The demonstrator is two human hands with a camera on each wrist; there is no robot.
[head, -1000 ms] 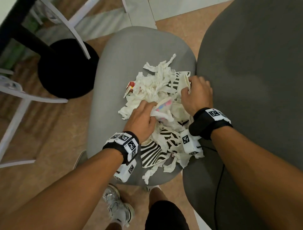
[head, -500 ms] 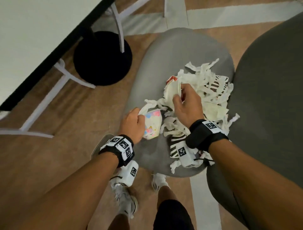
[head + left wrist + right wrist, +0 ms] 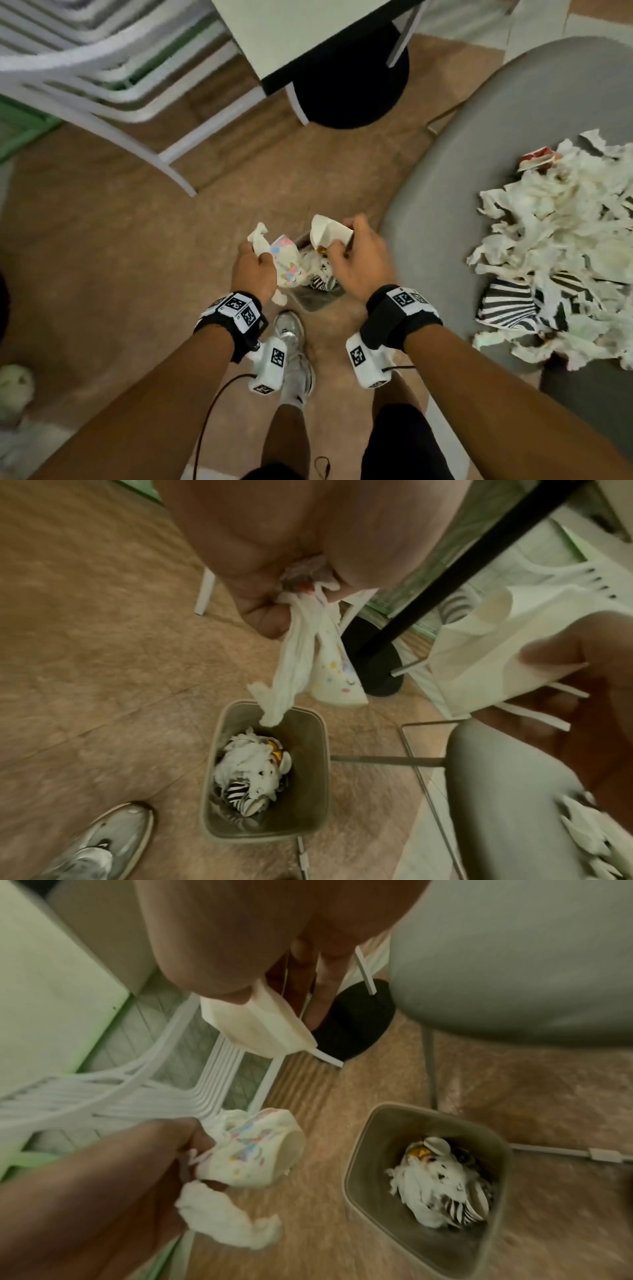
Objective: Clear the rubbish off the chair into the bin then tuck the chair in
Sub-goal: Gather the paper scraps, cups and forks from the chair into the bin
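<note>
Both hands hover over the beige bin, which stands on the floor left of the grey chair and holds white and striped scraps. My left hand grips a colourful printed paper cup together with a white tissue that dangles above the bin's rim. My right hand pinches a folded white paper piece. A pile of torn white and zebra-striped rubbish lies on the chair seat. In the head view the hands hide most of the bin.
A white table with a black edge and its black round base lie ahead. Stacked white chairs stand at the left. A dark grey chair is at the lower right. My shoe is beside the bin.
Both hands lifted their pieces off the chair seat and swung left and down to above the bin. The view has turned left with them, so the chair now sits at the right.
</note>
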